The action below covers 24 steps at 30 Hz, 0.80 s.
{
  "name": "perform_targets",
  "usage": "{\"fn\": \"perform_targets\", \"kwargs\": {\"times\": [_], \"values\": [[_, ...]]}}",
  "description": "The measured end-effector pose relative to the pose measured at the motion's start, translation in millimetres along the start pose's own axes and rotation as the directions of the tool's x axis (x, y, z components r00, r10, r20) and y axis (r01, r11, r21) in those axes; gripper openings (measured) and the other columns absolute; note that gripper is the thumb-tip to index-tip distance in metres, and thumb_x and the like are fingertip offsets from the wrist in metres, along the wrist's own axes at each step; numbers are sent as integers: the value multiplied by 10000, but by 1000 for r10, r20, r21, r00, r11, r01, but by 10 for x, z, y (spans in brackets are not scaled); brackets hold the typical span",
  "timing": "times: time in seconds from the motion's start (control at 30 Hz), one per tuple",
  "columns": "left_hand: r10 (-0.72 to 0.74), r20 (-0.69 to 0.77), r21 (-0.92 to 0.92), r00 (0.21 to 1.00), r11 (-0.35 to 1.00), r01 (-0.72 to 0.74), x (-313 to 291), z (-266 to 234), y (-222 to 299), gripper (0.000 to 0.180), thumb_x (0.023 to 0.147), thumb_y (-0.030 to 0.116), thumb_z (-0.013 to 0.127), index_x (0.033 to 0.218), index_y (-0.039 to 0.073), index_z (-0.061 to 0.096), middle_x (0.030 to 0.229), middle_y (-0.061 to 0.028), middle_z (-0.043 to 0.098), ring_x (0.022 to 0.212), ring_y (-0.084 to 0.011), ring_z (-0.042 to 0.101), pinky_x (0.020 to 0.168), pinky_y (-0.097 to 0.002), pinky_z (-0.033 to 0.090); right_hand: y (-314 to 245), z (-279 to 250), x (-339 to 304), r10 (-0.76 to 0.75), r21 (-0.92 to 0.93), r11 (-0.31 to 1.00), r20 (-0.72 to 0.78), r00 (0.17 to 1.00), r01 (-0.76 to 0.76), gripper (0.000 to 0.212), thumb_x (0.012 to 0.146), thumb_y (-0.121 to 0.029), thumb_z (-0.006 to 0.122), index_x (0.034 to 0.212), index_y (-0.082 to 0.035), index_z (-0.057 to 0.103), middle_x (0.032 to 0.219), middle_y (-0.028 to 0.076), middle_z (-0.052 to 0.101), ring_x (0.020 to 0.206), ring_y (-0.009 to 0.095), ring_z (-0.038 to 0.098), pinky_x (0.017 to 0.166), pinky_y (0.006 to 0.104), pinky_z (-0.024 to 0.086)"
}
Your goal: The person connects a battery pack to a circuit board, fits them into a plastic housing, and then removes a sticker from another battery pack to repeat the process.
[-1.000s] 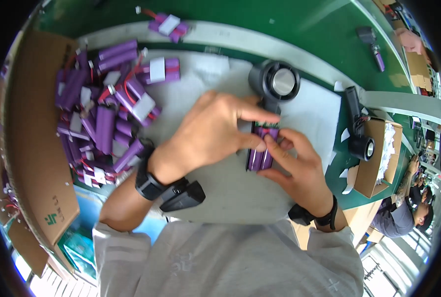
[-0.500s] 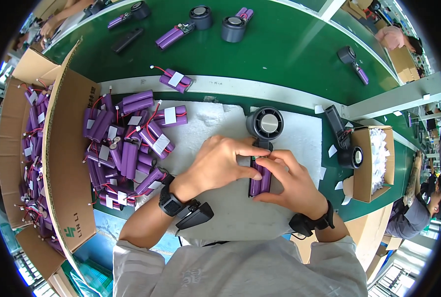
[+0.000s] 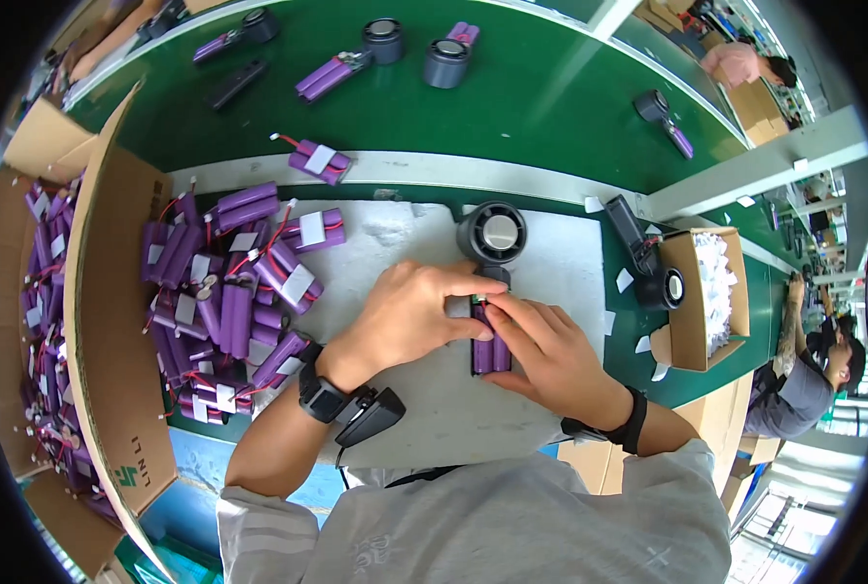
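The green tabletop [image 3: 692, 384] is the biggest thing before me, and a cardboard carton [image 3: 112, 341] stands at its left, close to the worker's elbow, I'd guess so that its stock is handy. A pale sheet [image 3: 560, 253], probably foam, lies under the working spot, likely as a cushion against scuffs. A loose pile of purple battery packs [image 3: 234, 311] covers its left end, within easy reach of that arm; a smaller box [image 3: 682, 292] of white scraps sits off to the right, out of the way. The dark handheld fan [image 3: 492, 232] lies on the sheet in front of the worker's chest, between the hands. Its long axis runs nearly straight away from the worker, round head at the far end with the silvery disc facing up, the near end leaning slightly left. Both hands are curled in on the handle: the left hand [image 3: 409, 311] lays its forefinger across the neck with the thumb by the left edge, seemingly to steady it, while the right hand [image 3: 546, 355] bends its fingers over two purple cells [image 3: 490, 355], which lie lengthwise along the handle. How hard either grips, I can't tell.
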<state>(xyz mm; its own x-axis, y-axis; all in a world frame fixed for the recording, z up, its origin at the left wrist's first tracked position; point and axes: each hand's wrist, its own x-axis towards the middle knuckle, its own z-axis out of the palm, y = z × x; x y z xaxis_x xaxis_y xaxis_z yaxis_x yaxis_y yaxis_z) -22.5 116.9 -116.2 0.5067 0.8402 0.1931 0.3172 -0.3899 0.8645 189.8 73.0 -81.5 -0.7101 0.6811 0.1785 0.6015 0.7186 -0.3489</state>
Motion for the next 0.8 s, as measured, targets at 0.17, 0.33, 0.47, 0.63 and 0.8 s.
{"fn": "perform_targets", "kwargs": {"times": [0.17,0.33,0.47,0.63,0.8], "values": [[9,-77,-19,997,1000,-10,-251,-91,137,522,674,133,829,1170,121,668,1118,-102,669,643,-228,613,600,-302,517,-262,41,50,66,-64,996,-4,998,-66,709,650,-208,822,1263,21,550,1348,158,502,1030,311,605,859,399,495],[23,-293,144,956,989,20,-434,-131,152,472,701,131,804,1152,118,666,1197,-112,625,791,-248,631,684,-327,523,34,30,371,254,-215,925,-264,930,-314,626,713,-145,780,1271,1,537,1344,166,521,1096,346,596,871,407,501],[186,-460,535,868,838,104,-501,-295,203,367,733,128,755,1092,107,683,1131,-138,615,1064,-323,575,893,-406,470,120,-185,568,300,-274,845,-469,831,-460,497,797,-119,721,1252,-15,553,1313,165,543,1071,342,603,821,395,519],[198,-554,683,808,663,306,-571,-377,177,354,723,205,764,1056,113,688,1093,-165,606,1164,-347,487,997,-498,355,-108,-335,571,440,20,894,-222,870,-448,393,827,-116,696,1195,-22,593,1213,164,594,945,310,635,752,369,522],[45,-492,739,869,550,390,-709,-283,122,312,727,248,754,998,110,689,1067,-173,611,1146,-359,502,992,-555,325,-219,-125,965,236,-1,972,-85,968,-237,325,836,-143,695,1125,-11,628,1077,154,647,854,278,659,726,366,519]]}}
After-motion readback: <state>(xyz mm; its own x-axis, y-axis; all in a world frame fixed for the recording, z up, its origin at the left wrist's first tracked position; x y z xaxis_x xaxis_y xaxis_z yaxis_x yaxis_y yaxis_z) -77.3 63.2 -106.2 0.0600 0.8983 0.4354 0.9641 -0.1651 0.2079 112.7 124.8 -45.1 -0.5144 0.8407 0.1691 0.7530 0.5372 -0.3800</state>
